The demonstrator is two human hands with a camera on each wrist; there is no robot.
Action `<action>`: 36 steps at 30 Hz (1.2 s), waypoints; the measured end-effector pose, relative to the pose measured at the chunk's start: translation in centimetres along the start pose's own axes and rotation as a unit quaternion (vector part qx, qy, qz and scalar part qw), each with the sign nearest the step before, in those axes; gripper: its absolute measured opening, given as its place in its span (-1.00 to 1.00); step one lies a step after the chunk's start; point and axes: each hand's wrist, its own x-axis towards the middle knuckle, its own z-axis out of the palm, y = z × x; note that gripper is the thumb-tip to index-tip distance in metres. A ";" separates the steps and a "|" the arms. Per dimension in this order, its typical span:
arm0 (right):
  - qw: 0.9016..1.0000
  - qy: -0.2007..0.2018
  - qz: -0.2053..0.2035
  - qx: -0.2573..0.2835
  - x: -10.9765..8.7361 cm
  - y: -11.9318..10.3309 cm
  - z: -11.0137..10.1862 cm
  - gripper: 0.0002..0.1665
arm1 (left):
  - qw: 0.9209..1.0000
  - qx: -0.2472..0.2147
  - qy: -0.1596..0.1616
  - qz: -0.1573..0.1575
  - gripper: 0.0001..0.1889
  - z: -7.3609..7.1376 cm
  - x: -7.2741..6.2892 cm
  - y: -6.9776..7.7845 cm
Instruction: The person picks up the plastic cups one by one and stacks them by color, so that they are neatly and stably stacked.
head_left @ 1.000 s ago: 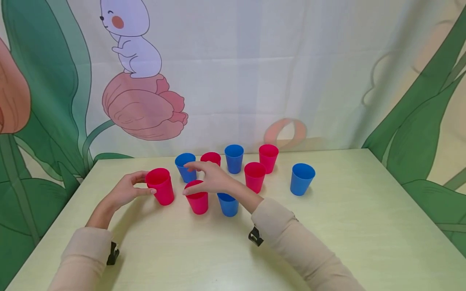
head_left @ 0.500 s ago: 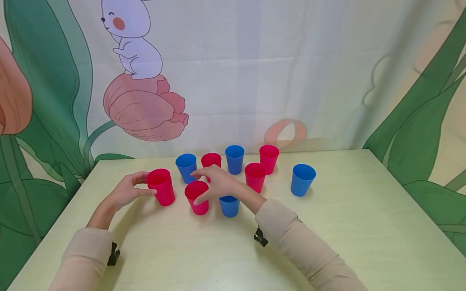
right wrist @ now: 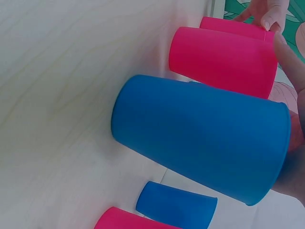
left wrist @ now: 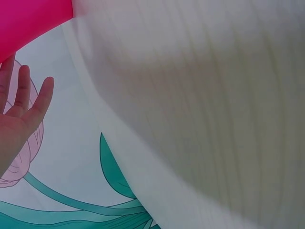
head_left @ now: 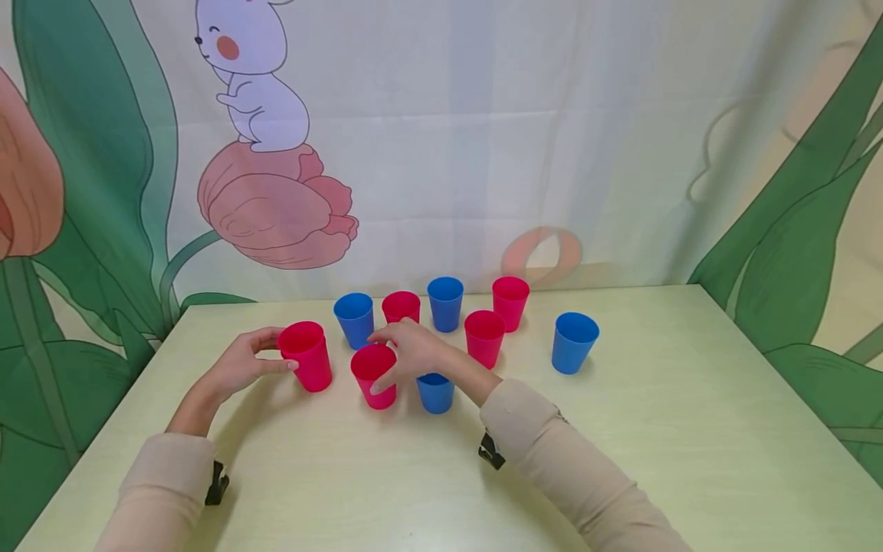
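In the head view my left hand (head_left: 237,364) holds a red plastic cup (head_left: 315,369) upright at the left, thumb in front and fingers behind its rim. A line below the lip shows in the right wrist view. My right hand (head_left: 417,353) grips a second red cup (head_left: 366,377) by its upper part, thumb on the near side, fingertips at the far rim. Below the right wrist stands a blue cup (head_left: 436,399), partly hidden by it; this cup (right wrist: 200,138) fills the right wrist view. The left wrist view catches only part of a red cup (left wrist: 28,24) and some fingers (left wrist: 22,93).
Behind the right hand stand a blue cup (head_left: 355,322), a red cup (head_left: 400,305) and another blue cup (head_left: 444,307). Two red cups (head_left: 484,341) are right of them, and a blue cup (head_left: 575,345) stands farther right. A printed curtain (head_left: 428,153) hangs behind the pale table (head_left: 345,491).
My right hand has come down and closed round the rim of the middle red cup; before, its thumb and fingers were spread over it. The left hand keeps its hold in place.
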 end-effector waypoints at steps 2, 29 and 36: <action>1.000 -0.005 0.007 -0.004 0.0 0.0 0.1 -0.06 | 1.000 0.000 0.000 0.000 -0.22 0.0 0.0 0.0; 0.996 0.046 -0.013 0.076 0.1 -0.8 -0.4 -0.09 | 1.000 -0.002 0.001 0.002 -0.22 0.1 0.1 -0.2; 0.993 0.067 -0.023 0.098 0.2 -1.0 -0.7 -0.10 | 1.000 -0.004 0.002 0.001 -0.22 0.1 0.0 -0.2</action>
